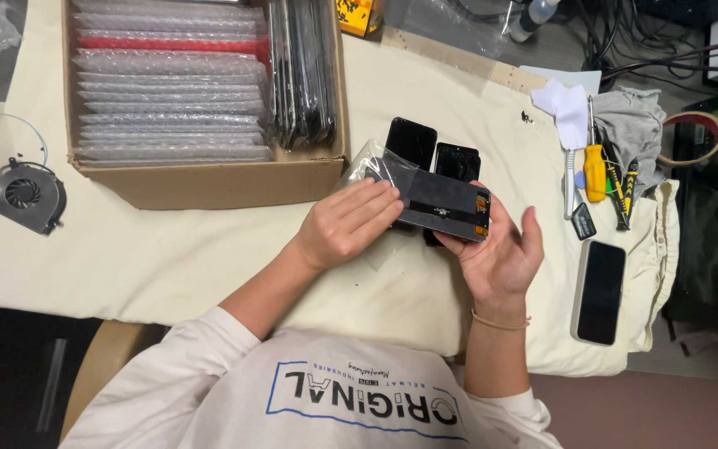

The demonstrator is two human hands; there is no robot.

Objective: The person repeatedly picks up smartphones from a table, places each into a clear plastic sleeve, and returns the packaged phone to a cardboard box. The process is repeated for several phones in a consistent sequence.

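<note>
You hold a flat black phone screen panel (pixel 442 204) between both hands, above the cream cloth (pixel 168 249) that covers the table. Your left hand (pixel 351 223) lies over the panel's left end, fingers extended and pressed down on its upper face, the thumb hidden underneath, so you cannot tell how far it wraps. Your right hand (pixel 500 254) cradles the panel's right end from below: the palm faces up, the fingers curl beneath the panel and the thumb stands free to the right of it, not touching. The panel therefore sits clamped at the left end and resting on your fingers at the right, with its middle stretch bare between the two hands. A clear plastic sleeve (pixel 367 162) trails from its left end, just past your left fingertips.

Two more black screens (pixel 425 148) lie on the cloth directly behind the panel, partly hidden by it. Beyond your left hand stands a cardboard box (pixel 209 185) packed with bubble-wrapped parts and a row of dark screens on edge. A small cooling fan (pixel 27 195) rests well to the left. To the right lie a yellow-handled screwdriver (pixel 594 170), a white cloth (pixel 567 104), a grey rag (pixel 633 125) and a phone (pixel 600 291) face up near the cloth's edge
</note>
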